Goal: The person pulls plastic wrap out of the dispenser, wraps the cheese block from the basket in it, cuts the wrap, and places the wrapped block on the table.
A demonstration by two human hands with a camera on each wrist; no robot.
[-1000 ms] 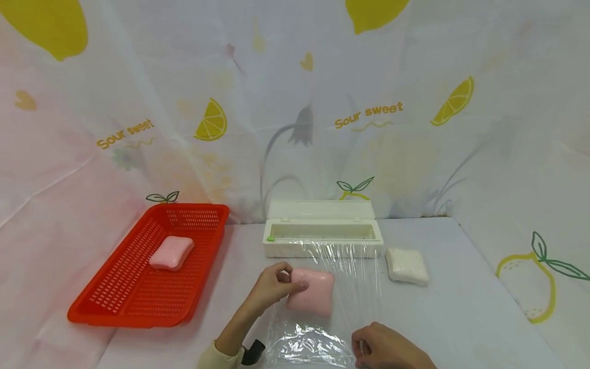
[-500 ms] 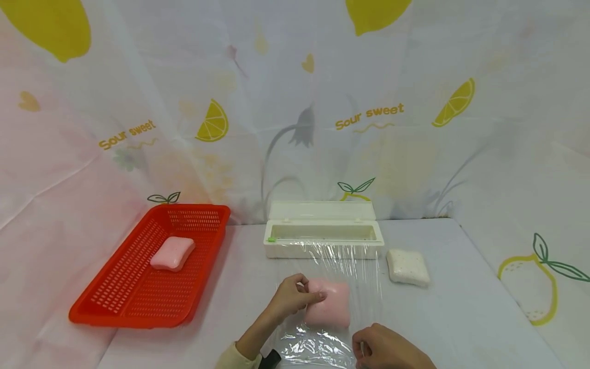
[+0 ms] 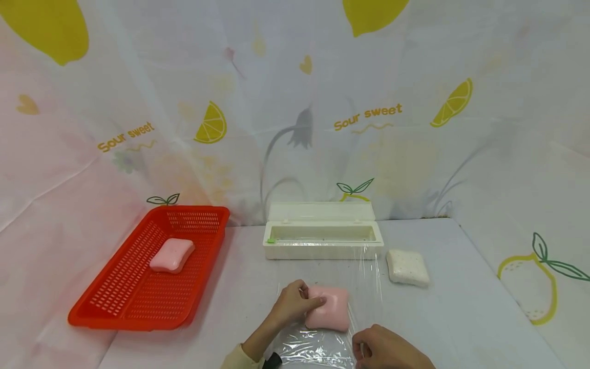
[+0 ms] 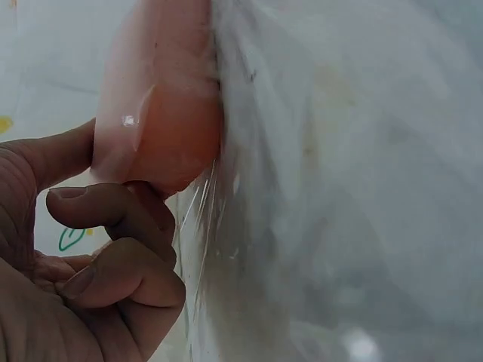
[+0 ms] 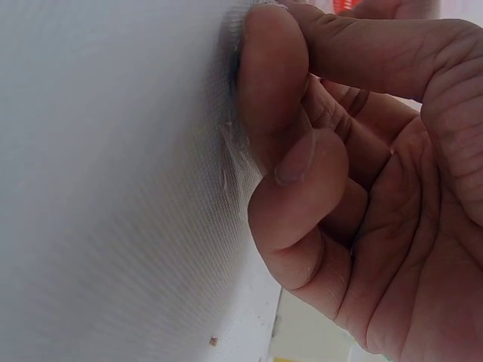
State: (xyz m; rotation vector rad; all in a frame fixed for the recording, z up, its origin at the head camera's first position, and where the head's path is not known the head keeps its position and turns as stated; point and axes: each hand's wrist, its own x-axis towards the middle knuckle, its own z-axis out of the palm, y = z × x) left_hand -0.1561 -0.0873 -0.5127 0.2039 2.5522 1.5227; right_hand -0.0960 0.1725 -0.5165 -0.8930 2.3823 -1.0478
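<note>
My left hand pinches a pillow-shaped pink soap bar by its left side, thumb on top. The soap is on or close over a sheet of clear plastic wrap drawn out from a white wrap dispenser. Seen from the left wrist, the soap's underside lies right against the film, and my lower fingers are curled beneath its edge. At the wrap's front right corner, my right hand pinches the film's edge between thumb and index finger; its other fingers curl in, as the right wrist view shows.
The dispenser's lid stands raised at the back, with a small green slider on its left. A white soap bar lies to its right. At left, a red plastic basket holds another pink soap bar.
My left hand has carried the pink soap to the right and nearer the front, lowering it toward the wrap. The film's creases have shifted. My right hand has stayed in place.
</note>
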